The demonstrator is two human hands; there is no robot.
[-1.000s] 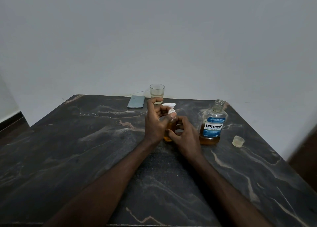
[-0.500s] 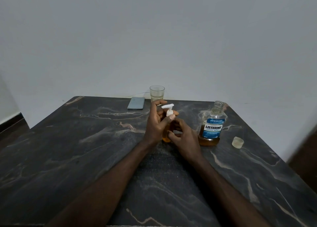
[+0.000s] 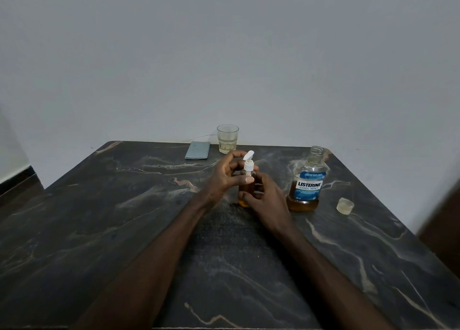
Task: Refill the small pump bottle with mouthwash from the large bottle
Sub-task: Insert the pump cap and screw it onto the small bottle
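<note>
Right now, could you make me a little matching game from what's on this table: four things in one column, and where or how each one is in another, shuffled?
Things:
1. small pump bottle
2. large bottle
3. glass
4. cap

Descriptions:
A. lies alone near the table's right edge
B. stands open, with no cap on its neck
C. held between both hands
D. stands at the far edge, beside a grey-blue flat object

Pairs: 1-C, 2-B, 3-D, 4-A
</note>
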